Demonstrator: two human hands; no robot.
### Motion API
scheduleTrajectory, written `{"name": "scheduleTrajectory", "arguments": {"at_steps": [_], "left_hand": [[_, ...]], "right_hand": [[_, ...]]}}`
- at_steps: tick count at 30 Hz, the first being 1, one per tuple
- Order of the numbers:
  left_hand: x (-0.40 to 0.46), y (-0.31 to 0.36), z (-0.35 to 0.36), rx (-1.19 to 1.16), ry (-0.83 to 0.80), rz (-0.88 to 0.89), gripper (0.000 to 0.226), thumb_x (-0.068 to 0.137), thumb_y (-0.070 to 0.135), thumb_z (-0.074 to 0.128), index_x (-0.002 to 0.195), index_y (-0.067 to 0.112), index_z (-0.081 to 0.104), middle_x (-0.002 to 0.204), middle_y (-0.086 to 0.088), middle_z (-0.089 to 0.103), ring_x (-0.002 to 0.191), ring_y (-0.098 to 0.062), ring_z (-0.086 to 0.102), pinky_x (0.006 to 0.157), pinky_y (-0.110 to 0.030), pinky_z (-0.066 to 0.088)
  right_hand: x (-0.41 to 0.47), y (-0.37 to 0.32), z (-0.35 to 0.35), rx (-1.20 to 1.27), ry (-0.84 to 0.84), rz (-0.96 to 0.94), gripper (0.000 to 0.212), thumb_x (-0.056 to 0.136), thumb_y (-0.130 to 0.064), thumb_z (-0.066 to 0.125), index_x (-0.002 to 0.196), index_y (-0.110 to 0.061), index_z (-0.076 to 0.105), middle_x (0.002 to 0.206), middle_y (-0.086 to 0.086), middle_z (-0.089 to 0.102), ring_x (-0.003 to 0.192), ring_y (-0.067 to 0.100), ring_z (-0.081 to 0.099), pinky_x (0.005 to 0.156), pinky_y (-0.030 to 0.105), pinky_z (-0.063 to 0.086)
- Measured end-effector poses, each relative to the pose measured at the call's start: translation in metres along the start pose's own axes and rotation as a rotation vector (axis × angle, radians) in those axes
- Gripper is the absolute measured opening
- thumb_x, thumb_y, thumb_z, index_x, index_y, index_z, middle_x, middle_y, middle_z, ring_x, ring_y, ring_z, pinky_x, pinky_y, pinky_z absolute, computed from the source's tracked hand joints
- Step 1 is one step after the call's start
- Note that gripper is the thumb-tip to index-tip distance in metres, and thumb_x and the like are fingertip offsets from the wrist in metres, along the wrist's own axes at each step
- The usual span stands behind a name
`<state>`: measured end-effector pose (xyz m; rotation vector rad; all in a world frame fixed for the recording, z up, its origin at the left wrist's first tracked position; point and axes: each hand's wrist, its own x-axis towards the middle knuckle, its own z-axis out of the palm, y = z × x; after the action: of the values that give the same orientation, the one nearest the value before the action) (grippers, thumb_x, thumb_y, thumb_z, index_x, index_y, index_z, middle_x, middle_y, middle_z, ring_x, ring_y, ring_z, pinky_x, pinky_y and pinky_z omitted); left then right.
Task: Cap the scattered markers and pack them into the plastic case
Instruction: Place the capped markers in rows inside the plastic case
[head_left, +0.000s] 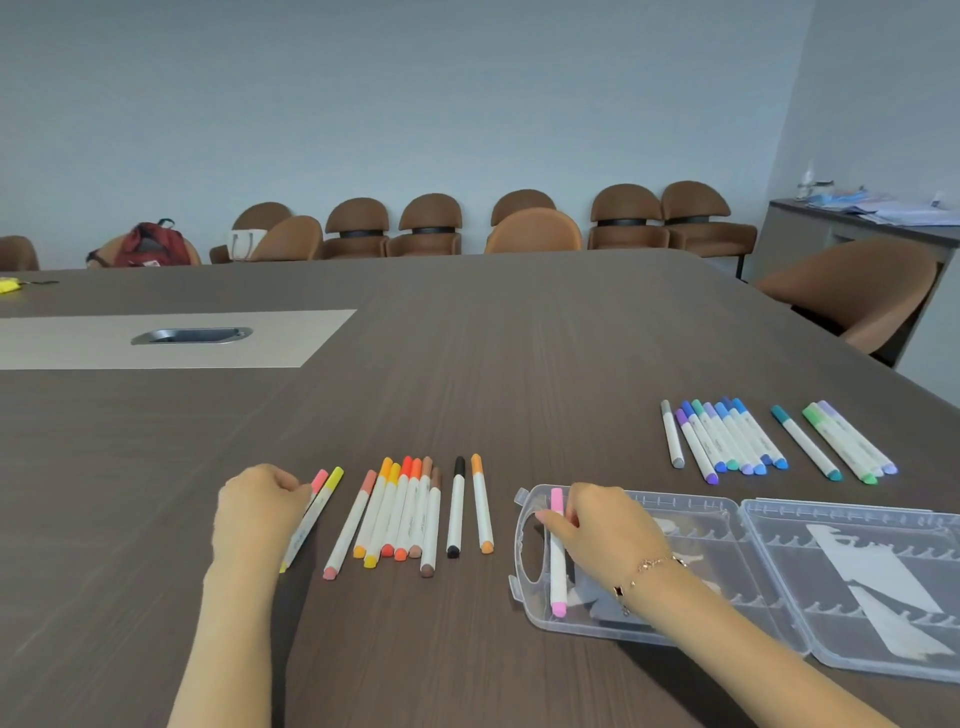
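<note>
The pink marker (557, 551) was held in the right hand (605, 530) at the left end of the open case (727, 577), lower right of the frame, its long axis running near-to-far and parallel to the case's handle end. The fingers were curled round its upper part; seating in a slot could not be told. The left hand (257, 512), lower left, was curled over two markers (319, 499), pink-capped and yellow-capped, lying on the table (519, 364). A warm-coloured row (410, 512) lay between the hands, nearer the left. A blue and green group (769, 441) lay beyond the case, right of centre, nearer the right hand. Nothing was seen standing in the way.
</note>
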<state>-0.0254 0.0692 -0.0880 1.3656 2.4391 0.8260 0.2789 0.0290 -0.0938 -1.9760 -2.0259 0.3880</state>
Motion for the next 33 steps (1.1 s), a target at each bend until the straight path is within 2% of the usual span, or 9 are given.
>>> {"name": "scheduleTrajectory", "arguments": {"at_steps": [3, 11, 16, 19, 22, 24, 27, 29, 33], "left_hand": [[0.001, -0.008, -0.002, 0.047, -0.056, -0.041, 0.024, 0.085, 0.024, 0.063, 0.067, 0.015, 0.051, 0.069, -0.007, 0.044, 0.061, -0.024, 0.038, 0.056, -0.024, 0.039], [0.008, -0.006, 0.009, 0.132, -0.152, -0.071, 0.018, 0.089, 0.018, 0.055, 0.073, 0.01, 0.058, 0.072, -0.008, 0.051, 0.056, -0.018, 0.039, 0.052, -0.023, 0.035], [0.009, -0.007, 0.012, 0.166, -0.173, -0.077, 0.029, 0.092, 0.018, 0.053, 0.065, 0.008, 0.054, 0.065, -0.007, 0.049, 0.056, -0.021, 0.04, 0.052, -0.025, 0.036], [0.004, 0.0, 0.008, 0.094, -0.072, 0.025, 0.035, 0.094, 0.013, 0.051, 0.06, 0.01, 0.049, 0.066, -0.01, 0.05, 0.064, -0.025, 0.045, 0.059, -0.031, 0.039], [-0.009, 0.015, 0.006, -0.077, -0.001, 0.075, 0.015, 0.098, 0.015, 0.044, 0.094, 0.002, 0.049, 0.098, -0.016, 0.047, 0.071, -0.027, 0.051, 0.065, -0.035, 0.04], [-0.017, 0.021, 0.008, -0.067, -0.103, 0.088, 0.011, 0.099, 0.017, 0.041, 0.101, 0.006, 0.043, 0.103, -0.012, 0.042, 0.069, -0.019, 0.048, 0.064, -0.03, 0.037], [-0.02, 0.025, 0.012, 0.065, -0.215, 0.116, 0.017, 0.096, 0.022, 0.048, 0.089, 0.006, 0.05, 0.078, -0.007, 0.051, 0.06, -0.013, 0.046, 0.052, -0.022, 0.034], [-0.021, 0.026, 0.011, 0.115, -0.258, 0.105, 0.025, 0.092, 0.029, 0.055, 0.081, 0.006, 0.055, 0.068, -0.005, 0.049, 0.056, -0.011, 0.044, 0.05, -0.019, 0.033], [-0.025, 0.03, 0.016, 0.23, -0.329, 0.057, 0.035, 0.091, 0.034, 0.057, 0.068, 0.009, 0.048, 0.059, -0.002, 0.039, 0.051, -0.011, 0.038, 0.047, -0.017, 0.028]], "right_hand": [[-0.005, 0.001, 0.004, -0.063, 0.019, -0.064, 0.038, 0.099, -0.045, 0.033, 0.096, -0.018, 0.06, 0.086, 0.001, 0.065, 0.075, 0.016, 0.059, 0.068, 0.021, 0.05], [-0.004, 0.002, 0.014, -0.308, 0.07, -0.185, 0.036, 0.103, -0.031, 0.029, 0.131, -0.016, 0.046, 0.108, 0.004, 0.066, 0.098, 0.021, 0.062, 0.08, 0.027, 0.052], [-0.002, -0.001, 0.009, -0.468, -0.019, -0.255, 0.029, 0.098, -0.02, 0.046, 0.126, -0.012, 0.05, 0.11, 0.008, 0.065, 0.1, 0.024, 0.061, 0.08, 0.03, 0.049], [0.002, -0.003, 0.004, -0.502, -0.085, -0.251, 0.027, 0.097, -0.015, 0.046, 0.122, -0.011, 0.053, 0.112, 0.009, 0.065, 0.101, 0.026, 0.061, 0.076, 0.031, 0.047], [0.001, -0.005, -0.007, -0.469, -0.174, -0.251, 0.028, 0.099, -0.016, 0.041, 0.124, -0.009, 0.052, 0.116, 0.011, 0.063, 0.104, 0.028, 0.06, 0.073, 0.032, 0.044], [-0.002, -0.005, -0.013, -0.385, -0.259, -0.249, 0.032, 0.1, -0.026, 0.036, 0.122, -0.009, 0.052, 0.111, 0.009, 0.062, 0.099, 0.027, 0.058, 0.077, 0.033, 0.045], [-0.007, 0.0, -0.018, -0.298, -0.355, -0.225, 0.033, 0.098, -0.036, 0.034, 0.092, -0.012, 0.056, 0.079, 0.004, 0.053, 0.082, 0.021, 0.055, 0.073, 0.031, 0.048], [-0.011, 0.003, -0.016, -0.275, -0.355, -0.226, 0.035, 0.098, -0.035, 0.034, 0.079, -0.014, 0.055, 0.077, 0.005, 0.053, 0.079, 0.02, 0.053, 0.069, 0.028, 0.045], [-0.02, 0.004, -0.015, -0.324, -0.25, -0.323, 0.033, 0.098, -0.032, 0.036, 0.109, -0.015, 0.063, 0.107, 0.007, 0.064, 0.1, 0.023, 0.058, 0.087, 0.031, 0.046]]}}
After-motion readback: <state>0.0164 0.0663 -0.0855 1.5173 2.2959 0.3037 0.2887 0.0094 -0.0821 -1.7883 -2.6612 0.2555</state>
